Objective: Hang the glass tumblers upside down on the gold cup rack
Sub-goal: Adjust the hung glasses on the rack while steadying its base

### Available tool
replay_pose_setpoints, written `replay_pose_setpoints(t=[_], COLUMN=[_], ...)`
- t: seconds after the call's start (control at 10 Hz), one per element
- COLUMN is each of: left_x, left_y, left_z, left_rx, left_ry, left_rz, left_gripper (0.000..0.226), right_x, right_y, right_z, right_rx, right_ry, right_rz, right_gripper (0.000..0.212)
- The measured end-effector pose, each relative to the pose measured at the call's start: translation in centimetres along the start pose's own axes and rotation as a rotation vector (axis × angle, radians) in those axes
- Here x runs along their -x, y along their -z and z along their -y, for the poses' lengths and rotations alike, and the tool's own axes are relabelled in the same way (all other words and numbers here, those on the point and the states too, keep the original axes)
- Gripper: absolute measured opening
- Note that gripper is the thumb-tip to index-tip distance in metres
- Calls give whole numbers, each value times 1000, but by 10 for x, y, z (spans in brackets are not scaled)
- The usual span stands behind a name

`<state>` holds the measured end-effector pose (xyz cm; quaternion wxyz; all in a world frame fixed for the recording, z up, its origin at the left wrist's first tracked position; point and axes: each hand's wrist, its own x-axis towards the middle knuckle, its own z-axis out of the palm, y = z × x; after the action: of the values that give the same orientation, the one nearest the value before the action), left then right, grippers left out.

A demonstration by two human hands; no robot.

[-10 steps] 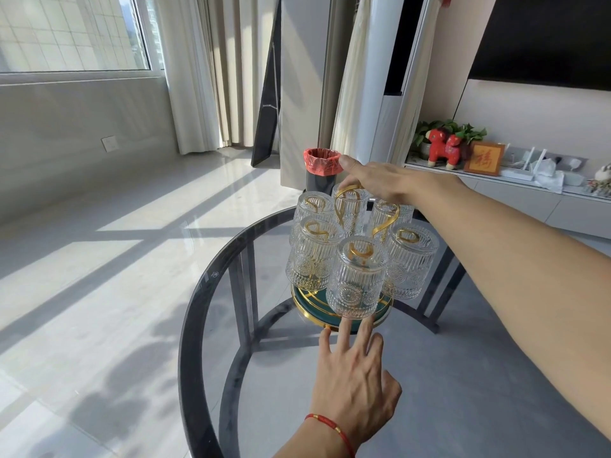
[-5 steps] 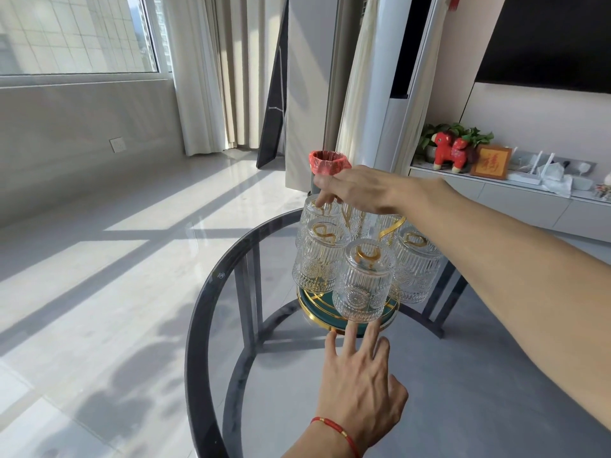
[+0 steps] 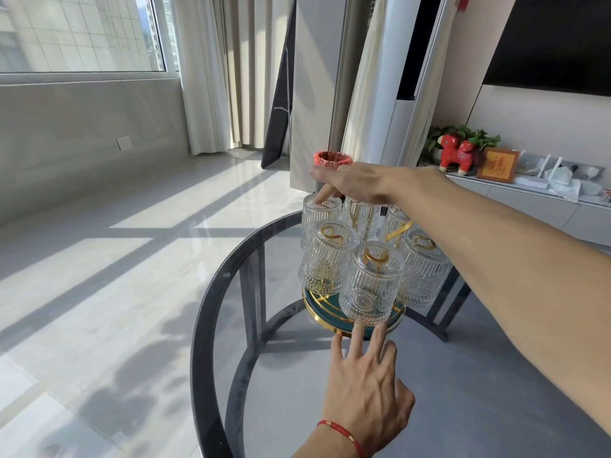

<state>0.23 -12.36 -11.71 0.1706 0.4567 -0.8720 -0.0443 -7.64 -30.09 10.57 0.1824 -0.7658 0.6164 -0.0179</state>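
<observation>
Tumblers hang; right hand fingertip touches one.

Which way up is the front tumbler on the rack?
Upside down. The front tumbler has its closed base on top, with a gold rack prong showing through it, and its rim faces down toward the green base.

round glass desk, dark rim, near centre | red-rimmed bin beyond it | red toy horse, green plant, framed gold picture on far right shelf | pale curtains, window far left | sunlit tiled floor
</observation>
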Motion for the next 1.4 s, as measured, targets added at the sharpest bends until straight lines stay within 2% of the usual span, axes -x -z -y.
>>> replay_pose_setpoints(t=[0.8, 1.2, 1.4], left_x=[1, 2, 2], left_y=[-4, -2, -2], left_z=[2, 1, 1], left_rx=[-18, -27, -41], left_ry=[-18, -19, -27], left_rz=[-74, -83, -90], left_gripper=[40, 40, 38], right_x=[6, 7, 22], right_y=[-3, -6, -3], right_z=[-9, -12, -25], right_rx=[-95, -39, -63], right_ry=[82, 92, 177], right_rz=[-80, -98, -247], right_gripper=[85, 86, 82])
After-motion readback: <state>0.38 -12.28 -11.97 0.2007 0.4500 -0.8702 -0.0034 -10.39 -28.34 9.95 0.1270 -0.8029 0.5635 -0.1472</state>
